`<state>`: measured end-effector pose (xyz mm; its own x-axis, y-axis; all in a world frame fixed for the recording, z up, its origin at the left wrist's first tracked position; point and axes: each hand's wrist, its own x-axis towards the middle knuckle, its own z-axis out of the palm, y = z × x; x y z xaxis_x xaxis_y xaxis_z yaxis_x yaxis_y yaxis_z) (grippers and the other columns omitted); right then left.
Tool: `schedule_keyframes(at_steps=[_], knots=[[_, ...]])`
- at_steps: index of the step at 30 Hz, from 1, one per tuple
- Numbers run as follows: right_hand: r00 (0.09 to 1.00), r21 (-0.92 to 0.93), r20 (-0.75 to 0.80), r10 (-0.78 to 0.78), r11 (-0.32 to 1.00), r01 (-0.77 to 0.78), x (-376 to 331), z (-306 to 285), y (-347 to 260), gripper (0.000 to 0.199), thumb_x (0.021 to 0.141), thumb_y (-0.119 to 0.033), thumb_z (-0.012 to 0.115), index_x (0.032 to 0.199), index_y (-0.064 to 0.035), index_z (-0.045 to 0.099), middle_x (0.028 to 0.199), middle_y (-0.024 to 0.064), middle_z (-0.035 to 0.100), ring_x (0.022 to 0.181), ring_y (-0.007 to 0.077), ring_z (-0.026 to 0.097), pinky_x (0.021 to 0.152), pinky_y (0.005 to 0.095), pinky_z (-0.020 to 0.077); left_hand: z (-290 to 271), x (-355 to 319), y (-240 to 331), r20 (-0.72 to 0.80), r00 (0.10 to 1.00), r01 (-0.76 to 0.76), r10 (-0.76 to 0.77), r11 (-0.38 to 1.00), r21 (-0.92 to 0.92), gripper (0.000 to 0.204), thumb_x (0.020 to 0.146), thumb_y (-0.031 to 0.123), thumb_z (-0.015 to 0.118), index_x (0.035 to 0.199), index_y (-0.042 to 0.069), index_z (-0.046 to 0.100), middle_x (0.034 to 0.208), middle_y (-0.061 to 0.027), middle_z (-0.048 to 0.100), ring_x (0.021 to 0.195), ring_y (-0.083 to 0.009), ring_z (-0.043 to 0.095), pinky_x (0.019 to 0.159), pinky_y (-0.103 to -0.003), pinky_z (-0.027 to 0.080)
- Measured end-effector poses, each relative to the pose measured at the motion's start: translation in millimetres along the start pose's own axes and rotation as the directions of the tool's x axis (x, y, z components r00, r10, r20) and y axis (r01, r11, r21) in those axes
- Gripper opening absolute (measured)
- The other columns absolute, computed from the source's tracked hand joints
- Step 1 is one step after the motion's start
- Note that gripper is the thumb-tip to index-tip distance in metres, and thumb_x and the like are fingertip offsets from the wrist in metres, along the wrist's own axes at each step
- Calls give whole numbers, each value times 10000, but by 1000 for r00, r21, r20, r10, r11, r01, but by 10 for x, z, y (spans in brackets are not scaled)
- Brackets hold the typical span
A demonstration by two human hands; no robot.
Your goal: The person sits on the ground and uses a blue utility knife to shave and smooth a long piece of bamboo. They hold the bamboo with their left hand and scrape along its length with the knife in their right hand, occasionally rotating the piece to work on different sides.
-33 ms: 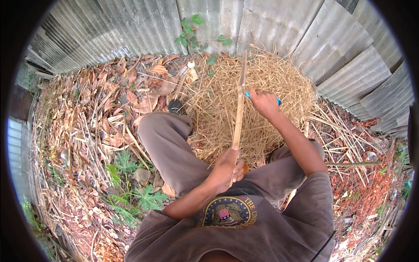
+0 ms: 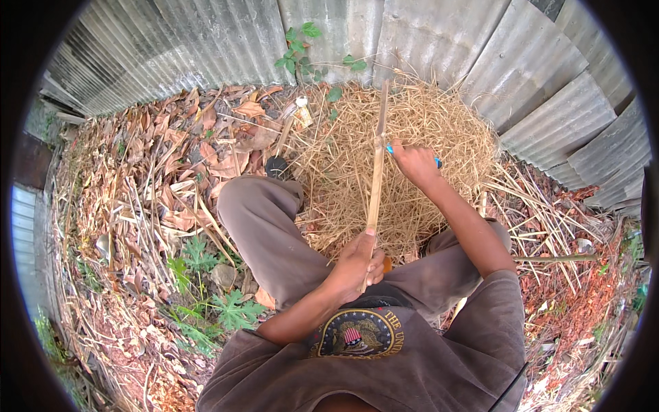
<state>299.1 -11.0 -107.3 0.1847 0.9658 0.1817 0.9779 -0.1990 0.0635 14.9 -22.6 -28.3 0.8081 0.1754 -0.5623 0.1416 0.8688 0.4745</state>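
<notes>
My left hand point(image 2: 358, 262) is closed around the lower end of a long, pale bamboo strip point(image 2: 375, 189). The strip points away from me, nearly upright in the picture, with a darker node partway up and a greyish far end. Beside that node, on its right, my right hand point(image 2: 415, 163) is closed on a blue tool point(image 2: 390, 148). Blue shows at both sides of the fist; the rest of the tool is hidden, so its kind cannot be made out. Whether it touches the strip is unclear. A small orange thing point(image 2: 387, 264) shows just beside my left hand.
A broad heap of thin, straw-coloured shavings point(image 2: 439, 120) lies under the strip. Corrugated metal sheets point(image 2: 425, 41) wall off the far side. Dry leaves point(image 2: 230, 165) cover the left ground, with a green plant point(image 2: 233, 310) by my knee. Loose strips point(image 2: 542, 213) lie right.
</notes>
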Motion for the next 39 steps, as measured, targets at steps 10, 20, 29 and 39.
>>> schedule_keyframes(at_steps=[10, 20, 29, 39], knots=[[912, 521, 406, -61, 835, -176, 33, -79, -13, 372, 1003, -349, 408, 1007, -7, 556, 795, 210, 620, 723, 329, 621, 716, 465, 490, -283, 36, -3, -10, 999, 50, -50, 999, 1, 271, 1033, 396, 323, 925, 152, 370, 515, 45, 317, 376, -75, 295, 439, -243, 287], [870, 595, 453, -196, 793, -132, 68, 28, 57, 308, 987, -299, 447, 1004, -9, 551, 792, 197, 627, 721, 329, 631, 684, 464, 494, -400, 13, 0, -6, 999, 36, -36, 999, 16, 313, 1024, 407, 357, 856, 143, 369, 540, 34, 324, 394, -89, 301, 431, -249, 285], [963, 112, 257, 82, 987, -114, 45, 88, -186, 155, 950, -143, 447, 1021, -30, 526, 695, 163, 610, 630, 294, 644, 573, 439, 528, -250, -29, -7, -33, 999, 17, -15, 999, 35, 279, 1030, 398, 335, 915, 149, 386, 513, 46, 316, 371, -74, 284, 422, -239, 287], [836, 478, 524, -162, 869, -131, 38, 193, -20, 241, 982, -253, 436, 1001, -38, 543, 786, 163, 622, 721, 304, 623, 708, 476, 494, -452, -19, 13, -66, 993, 95, -95, 995, -11, 284, 1023, 392, 370, 888, 144, 392, 519, 55, 314, 377, -72, 284, 420, -232, 287]])
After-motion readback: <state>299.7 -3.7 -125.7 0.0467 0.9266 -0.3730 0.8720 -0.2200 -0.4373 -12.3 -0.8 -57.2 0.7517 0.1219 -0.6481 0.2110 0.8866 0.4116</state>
